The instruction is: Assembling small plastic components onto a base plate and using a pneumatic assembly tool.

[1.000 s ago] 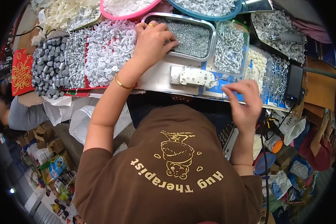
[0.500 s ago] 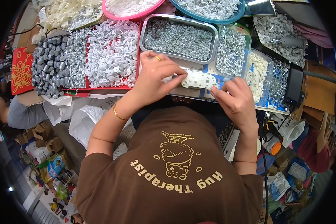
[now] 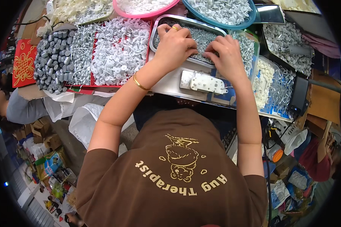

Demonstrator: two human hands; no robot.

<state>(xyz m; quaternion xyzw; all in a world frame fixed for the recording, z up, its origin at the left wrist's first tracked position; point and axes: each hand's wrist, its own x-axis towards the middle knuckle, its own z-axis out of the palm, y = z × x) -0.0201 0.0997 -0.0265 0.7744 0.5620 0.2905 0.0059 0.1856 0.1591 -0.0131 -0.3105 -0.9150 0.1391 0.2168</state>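
My left hand [image 3: 176,45] is over the near left part of a metal tray [image 3: 154,41] full of small silvery metal pieces [image 3: 201,38], perhaps screws or pins. Its thumb and fingertips are pinched together among them. At the tray's right side, my right hand [image 3: 226,53] also reaches in, with thumb and fingers drawn close. Whatever either hand pinches is too small to make out. Just in front of the tray lies a white plastic gearbox-like part [image 3: 206,83] with small metal dots on top, untouched by both hands.
Left are white plastic discs with metal stems [image 3: 121,53] and grey cylinders [image 3: 53,56]. A pink basin [image 3: 146,15] and a teal basin [image 3: 220,26] stand behind. Right are cream pieces [image 3: 263,83], metal pins [image 3: 282,87] and a black device [image 3: 299,96].
Both hands have left the white plastic part and moved up and away from me into the metal tray. The white part now lies on the work surface.
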